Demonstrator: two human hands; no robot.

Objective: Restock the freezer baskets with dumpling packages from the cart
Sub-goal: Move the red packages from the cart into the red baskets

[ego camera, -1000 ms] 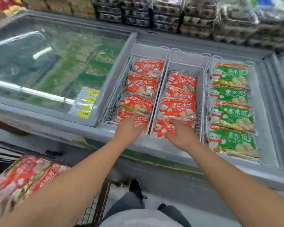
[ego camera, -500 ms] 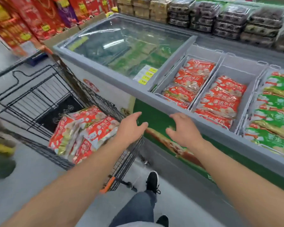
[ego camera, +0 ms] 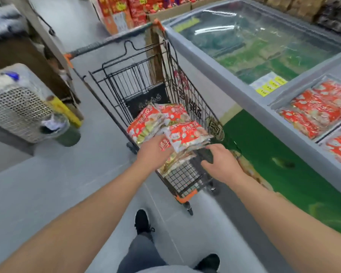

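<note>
Over the cart (ego camera: 177, 107), both hands have now reached the dumpling packages (ego camera: 185, 134).

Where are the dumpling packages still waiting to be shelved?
The red dumpling packages lie piled in the black wire cart, mid-frame, left of the freezer.

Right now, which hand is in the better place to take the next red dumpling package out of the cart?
Left. The left hand already reaches the red packages in the cart, its fingers hidden beneath the top one. The right hand, fingers spread, hovers over the cart's bare wire end, clear of the pile.
</note>
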